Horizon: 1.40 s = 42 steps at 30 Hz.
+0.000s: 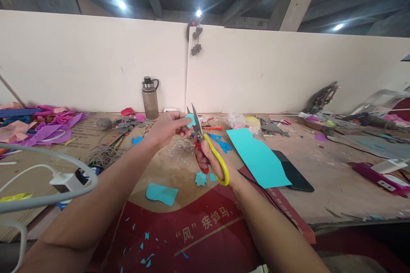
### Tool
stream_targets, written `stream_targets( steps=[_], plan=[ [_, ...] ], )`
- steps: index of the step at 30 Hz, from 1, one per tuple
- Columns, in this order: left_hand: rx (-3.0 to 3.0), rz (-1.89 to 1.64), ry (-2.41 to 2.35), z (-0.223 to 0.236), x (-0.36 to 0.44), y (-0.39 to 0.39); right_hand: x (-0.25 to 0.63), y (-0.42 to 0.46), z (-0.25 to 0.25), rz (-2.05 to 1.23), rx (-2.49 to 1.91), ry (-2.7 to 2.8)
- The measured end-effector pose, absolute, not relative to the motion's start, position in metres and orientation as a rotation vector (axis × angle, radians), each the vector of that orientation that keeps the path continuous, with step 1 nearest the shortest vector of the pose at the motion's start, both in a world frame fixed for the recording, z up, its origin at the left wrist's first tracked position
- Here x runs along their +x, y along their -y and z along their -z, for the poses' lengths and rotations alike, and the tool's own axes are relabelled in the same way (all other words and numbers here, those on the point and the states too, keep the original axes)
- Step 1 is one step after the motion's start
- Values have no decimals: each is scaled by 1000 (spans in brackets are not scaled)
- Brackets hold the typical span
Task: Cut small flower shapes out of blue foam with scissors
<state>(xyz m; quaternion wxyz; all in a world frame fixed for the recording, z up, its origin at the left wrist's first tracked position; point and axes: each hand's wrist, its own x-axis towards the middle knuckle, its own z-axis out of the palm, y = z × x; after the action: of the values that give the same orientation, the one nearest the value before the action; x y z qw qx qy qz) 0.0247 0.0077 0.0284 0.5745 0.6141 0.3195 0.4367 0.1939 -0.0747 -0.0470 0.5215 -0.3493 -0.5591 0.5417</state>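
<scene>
My left hand (171, 128) pinches a small turquoise cutout (191, 120) between thumb and fingertips. My right hand (209, 155) is wrapped round scissors with one yellow and one red handle (224, 166). Their blades point up and stand apart, beside the cutout's right edge. Below the hands, a scalloped turquoise flower shape (200, 178) lies on the table, with a smaller turquoise scrap (213, 177) to its right. A larger turquoise offcut (162, 194) rests nearer me on the left. Several blue cut shapes (221, 143) are behind my right hand.
A turquoise sheet (258, 158) partly covers a black phone (294, 172) on the right. At the back stands a water bottle (150, 98). Coloured scraps (48, 126) are heaped at the left, near a white charger (65, 182). A purple power strip (381, 177) lies far right.
</scene>
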Motion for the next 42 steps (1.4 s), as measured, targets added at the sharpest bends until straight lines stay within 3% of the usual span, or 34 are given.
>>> stream_targets(
  steps=[42],
  plan=[
    [1440,-964,-802,-24,32,-1,192,80,42,-1247,-860,1277]
  ],
)
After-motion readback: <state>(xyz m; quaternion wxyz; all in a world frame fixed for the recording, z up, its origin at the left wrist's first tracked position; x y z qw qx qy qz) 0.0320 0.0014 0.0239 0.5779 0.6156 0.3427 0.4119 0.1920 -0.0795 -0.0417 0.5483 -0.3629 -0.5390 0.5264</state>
